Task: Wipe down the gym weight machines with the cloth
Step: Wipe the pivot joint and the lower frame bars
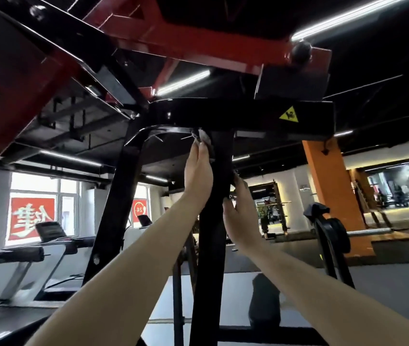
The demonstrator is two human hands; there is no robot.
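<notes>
- Grey cloth [202, 136] sits at the top of the black upright post [211, 258], just under the crossbeam [248, 113].
- Left hand [198, 171] presses it there with straight fingers.
- Right hand [238, 216] grips the post lower down.

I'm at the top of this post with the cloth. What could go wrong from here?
1. The cloth sits only under the fingertips of the left hand, pressed to the post on a stretched arm; it could slip and fall.
2. Those fingers work at the joint under the crossbeam, near a yellow warning sticker: possibly a pinch spot.
3. The red frame hangs close overhead; rising could bump it.
</notes>
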